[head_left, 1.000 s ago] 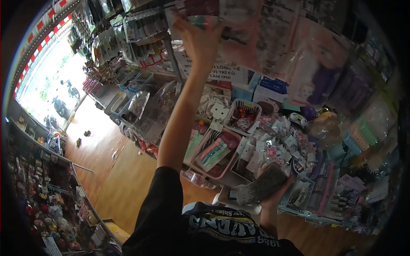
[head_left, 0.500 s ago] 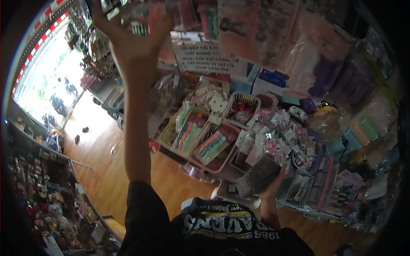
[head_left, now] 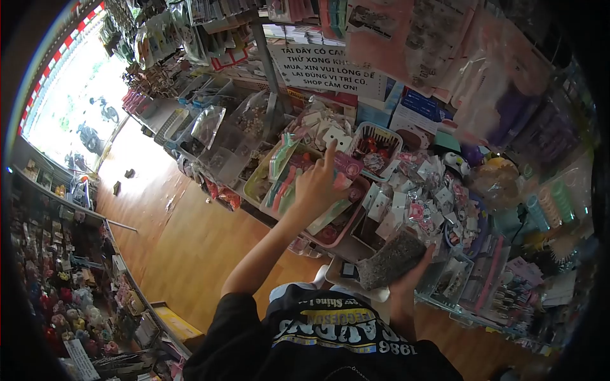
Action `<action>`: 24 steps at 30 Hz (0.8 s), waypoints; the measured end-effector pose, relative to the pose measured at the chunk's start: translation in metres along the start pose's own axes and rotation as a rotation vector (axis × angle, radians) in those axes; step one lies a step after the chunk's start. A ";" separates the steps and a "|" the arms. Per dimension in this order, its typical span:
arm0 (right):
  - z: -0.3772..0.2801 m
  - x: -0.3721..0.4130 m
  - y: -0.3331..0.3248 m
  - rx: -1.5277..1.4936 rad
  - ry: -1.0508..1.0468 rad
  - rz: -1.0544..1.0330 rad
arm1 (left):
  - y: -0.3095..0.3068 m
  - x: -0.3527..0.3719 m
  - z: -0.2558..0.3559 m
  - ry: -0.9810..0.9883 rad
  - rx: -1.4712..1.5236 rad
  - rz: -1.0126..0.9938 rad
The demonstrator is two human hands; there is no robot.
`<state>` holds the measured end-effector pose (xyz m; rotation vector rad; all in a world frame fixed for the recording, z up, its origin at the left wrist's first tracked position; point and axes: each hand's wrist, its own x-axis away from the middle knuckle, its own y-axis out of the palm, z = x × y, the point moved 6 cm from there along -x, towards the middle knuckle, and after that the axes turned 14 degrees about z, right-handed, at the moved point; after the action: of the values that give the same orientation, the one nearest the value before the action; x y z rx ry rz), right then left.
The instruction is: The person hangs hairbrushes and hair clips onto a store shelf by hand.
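My left hand (head_left: 314, 187) is over the bins at the middle of the display, index finger stretched out and the other fingers partly hidden. Its fingertip lies in front of white cards with small dark holes (head_left: 335, 136); contact cannot be made out. Below the hand, a pink bin (head_left: 330, 240) holds bagged pastel strips. Low on the right, my right hand (head_left: 412, 274) grips a dark grey, speckled, sponge-like block (head_left: 391, 260) in front of my shirt. A dark basket of red items (head_left: 375, 149) stands just right of my left fingertip.
A printed paper sign (head_left: 327, 66) hangs behind the bins. Carded small accessories (head_left: 416, 203) are heaped to the right, with clear trays (head_left: 448, 279) below them. Plastic bags (head_left: 413, 38) hang overhead. Shelves of small plush toys (head_left: 82, 311) line the left, beyond the wooden floor (head_left: 184, 235).
My left hand has come down from high up, fingers spread, to the bins, with its index finger now extended. My right hand still holds the grey block in nearly the same place.
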<state>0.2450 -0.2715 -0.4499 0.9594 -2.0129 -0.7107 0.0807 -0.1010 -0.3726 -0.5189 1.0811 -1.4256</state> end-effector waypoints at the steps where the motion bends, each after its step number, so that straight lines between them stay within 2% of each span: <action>1: -0.004 0.001 -0.001 -0.003 -0.035 -0.002 | 0.002 -0.002 0.004 0.070 -0.035 0.045; 2: -0.006 0.000 -0.004 -0.007 -0.041 -0.004 | -0.002 -0.007 0.006 0.076 -0.035 0.048; 5: -0.012 -0.001 -0.015 -0.065 -0.058 0.008 | -0.059 -0.043 0.023 0.143 0.204 0.559; 7: -0.011 -0.003 -0.024 -0.097 -0.023 0.052 | -0.101 -0.068 0.040 0.142 0.316 0.730; 8: -0.012 -0.001 -0.023 -0.099 -0.035 0.043 | -0.106 -0.087 0.046 0.151 0.325 0.739; 10: -0.015 0.006 -0.015 -0.085 -0.085 -0.019 | -0.123 -0.116 0.057 0.220 0.342 0.916; 11: -0.015 0.011 -0.010 -0.084 -0.092 -0.026 | -0.127 -0.133 0.058 0.224 0.348 0.924; 13: -0.016 0.017 -0.010 -0.058 -0.148 0.147 | -0.132 -0.161 0.057 0.220 0.445 0.992; 18: -0.013 0.018 -0.025 -0.070 -0.151 0.125 | -0.139 -0.195 0.062 0.394 0.637 1.017; 20: -0.013 0.018 -0.020 -0.056 -0.142 0.085 | -0.143 -0.196 0.065 0.397 0.563 1.085; 22: -0.013 0.022 -0.014 -0.125 -0.120 0.185 | -0.144 -0.193 0.070 0.364 0.483 1.101; 24: -0.009 0.015 -0.024 -0.087 -0.132 0.148 | -0.145 -0.194 0.071 0.322 0.394 1.119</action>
<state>0.2551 -0.2986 -0.4566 0.7214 -2.1239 -0.7906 0.1002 0.0385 -0.1633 0.5725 1.0251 -0.6663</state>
